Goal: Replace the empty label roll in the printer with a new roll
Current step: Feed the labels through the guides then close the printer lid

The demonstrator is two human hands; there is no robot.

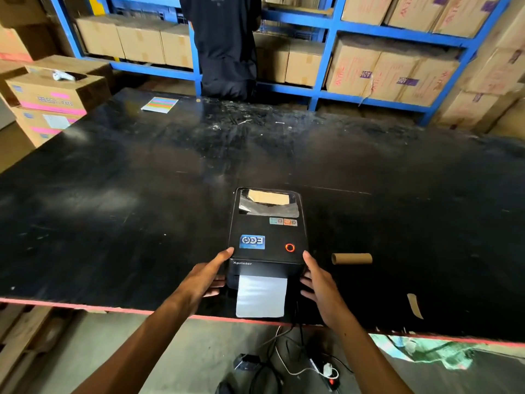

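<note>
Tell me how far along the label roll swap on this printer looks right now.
Nearly finished, it seems. The empty cardboard core lies on the table to the right of the printer, so the old roll is out. The lid is closed and white label stock hangs from the front slot. The left hand and right hand flank the printer's front corners. Left: perhaps a test feed; its ring light glows red.
</note>
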